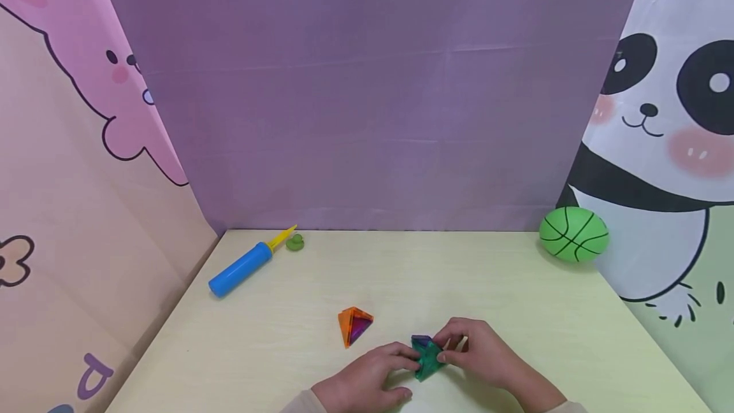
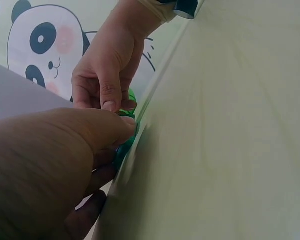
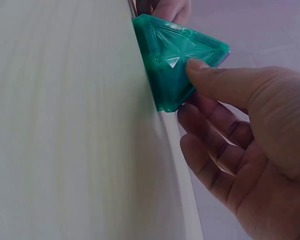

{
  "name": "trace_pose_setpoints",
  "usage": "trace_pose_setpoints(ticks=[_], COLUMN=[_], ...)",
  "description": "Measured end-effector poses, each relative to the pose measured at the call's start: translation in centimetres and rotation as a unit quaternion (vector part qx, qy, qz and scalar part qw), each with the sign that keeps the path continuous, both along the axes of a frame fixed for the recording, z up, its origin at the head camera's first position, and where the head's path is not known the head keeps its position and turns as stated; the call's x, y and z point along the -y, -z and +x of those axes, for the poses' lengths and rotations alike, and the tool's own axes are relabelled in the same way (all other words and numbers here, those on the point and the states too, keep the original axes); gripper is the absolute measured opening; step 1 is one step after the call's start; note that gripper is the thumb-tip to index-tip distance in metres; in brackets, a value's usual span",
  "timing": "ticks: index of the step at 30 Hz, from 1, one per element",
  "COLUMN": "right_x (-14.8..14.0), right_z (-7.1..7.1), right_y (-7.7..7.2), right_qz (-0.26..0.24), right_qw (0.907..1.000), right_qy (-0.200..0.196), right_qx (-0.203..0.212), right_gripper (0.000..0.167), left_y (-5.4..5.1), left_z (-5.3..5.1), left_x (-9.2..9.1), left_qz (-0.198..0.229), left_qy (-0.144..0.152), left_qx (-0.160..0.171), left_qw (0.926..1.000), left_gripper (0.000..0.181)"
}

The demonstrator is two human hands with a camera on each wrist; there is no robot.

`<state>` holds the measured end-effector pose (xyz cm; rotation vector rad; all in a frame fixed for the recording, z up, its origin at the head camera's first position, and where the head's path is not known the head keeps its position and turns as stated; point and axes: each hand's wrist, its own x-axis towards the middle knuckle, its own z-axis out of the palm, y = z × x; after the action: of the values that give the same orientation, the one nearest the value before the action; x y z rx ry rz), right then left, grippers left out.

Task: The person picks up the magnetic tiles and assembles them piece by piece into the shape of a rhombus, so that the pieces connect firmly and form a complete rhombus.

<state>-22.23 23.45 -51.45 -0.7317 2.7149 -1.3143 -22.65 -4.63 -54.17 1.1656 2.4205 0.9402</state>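
Translucent green triangular magnetic tiles [image 1: 427, 362] stand joined in a small tilted shape on the table, with a dark blue-purple tile [image 1: 421, 340] at the far edge. My right hand [image 1: 484, 352] pinches the right side of this shape; its thumb presses a green face in the right wrist view. Fingertips of my left hand [image 1: 369, 378] touch the left side, while that thumb lies apart, near the tabletop. To the left sits another small shape of orange and purple magnetic tiles [image 1: 354, 326], which neither hand touches. In the left wrist view the hands mostly hide the green tiles [image 2: 124, 150].
Toward the back left lie a blue hand pump [image 1: 241, 269] with a yellow nozzle and a small green object [image 1: 295, 243]. A green ball [image 1: 573, 234] with black lines rests at the back right corner. Behind the pale table [image 1: 459, 279] hangs a purple cloth [image 1: 373, 94].
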Motion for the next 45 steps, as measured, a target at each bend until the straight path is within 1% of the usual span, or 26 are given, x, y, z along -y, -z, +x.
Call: trace_pose_setpoints(ticks=[3,4,5,8,10,12,15,17,20,21,23,25,27,30,33,36,41,45], right_x=[0.0,0.0,0.0,0.0,0.1,0.1,0.2,0.3,0.3,0.4,0.4,0.4,0.4,0.4,0.4,0.4,0.4,0.3], right_z=[-0.1,-0.1,-0.1,-0.1,-0.1,0.0,0.0,0.0,0.0,-0.1,-0.1,-0.1,-0.1,0.0,0.1,0.1,0.0,0.0], right_y=[0.0,0.0,0.0,0.0,-0.1,-0.1,-0.1,0.0,0.0,0.1,0.1,0.1,0.1,0.0,-0.2,-0.3,-0.3,-0.4], right_qz=[0.009,0.011,0.013,0.014,0.015,0.017,0.019,0.020,0.022,0.025,0.029,0.031,0.033,0.032,0.035,0.035,0.034,0.034], right_qw=[0.9999,0.9999,0.9999,0.9998,0.9997,0.9995,0.9991,0.9987,0.9979,0.9976,0.9971,0.9966,0.9964,0.9964,0.9961,0.9956,0.9948,0.9944], right_qy=[0.006,0.008,0.010,0.014,0.018,0.024,0.037,0.045,0.057,0.060,0.066,0.071,0.075,0.076,0.079,0.084,0.094,0.097], right_qx=[-0.001,-0.002,-0.004,-0.009,-0.010,-0.007,0.002,0.010,0.020,0.022,0.025,0.026,0.024,0.019,0.017,0.020,0.021,0.026], right_gripper=[0.016,0.016,0.015,0.014,0.014,0.014,0.014,0.014,0.014,0.015,0.015,0.015,0.015,0.014,0.014,0.015,0.016,0.016], left_y=[-0.3,-0.4,-0.6,-1.0,-1.2,-1.5,-2.1,-2.6,-3.2,-3.4,-3.6,-3.6,-3.4,-2.9,-2.3,-1.7,-0.9,-0.5], left_z=[0.1,0.1,0.2,0.3,0.4,0.4,0.2,0.0,-0.7,-0.9,-1.5,-2.1,-2.7,-3.5,-4.1,-4.6,-5.0,-5.2], left_x=[0.1,0.2,0.3,0.6,0.9,1.2,1.8,2.4,3.5,3.9,4.7,5.5,6.3,7.3,8.0,8.5,9.0,9.2], left_qz=[0.007,0.011,0.017,0.040,0.067,0.102,0.155,0.190,0.231,0.240,0.253,0.255,0.253,0.246,0.234,0.229,0.216,0.196], left_qy=[-0.016,-0.020,-0.024,-0.030,-0.030,-0.032,-0.044,-0.055,-0.090,-0.104,-0.135,-0.166,-0.189,-0.206,-0.214,-0.211,-0.199,-0.191], left_qx=[0.008,0.003,-0.006,-0.058,-0.090,-0.107,-0.116,-0.130,-0.150,-0.158,-0.162,-0.159,-0.155,-0.146,-0.133,-0.116,-0.074,-0.027], left_qw=[0.9998,0.9997,0.9996,0.9971,0.9932,0.9886,0.9801,0.9716,0.9571,0.9521,0.9443,0.9391,0.9362,0.9359,0.9390,0.9431,0.9530,0.9615], left_gripper=[0.038,0.036,0.035,0.032,0.031,0.031,0.033,0.035,0.037,0.038,0.043,0.046,0.049,0.048,0.047,0.047,0.047,0.050])
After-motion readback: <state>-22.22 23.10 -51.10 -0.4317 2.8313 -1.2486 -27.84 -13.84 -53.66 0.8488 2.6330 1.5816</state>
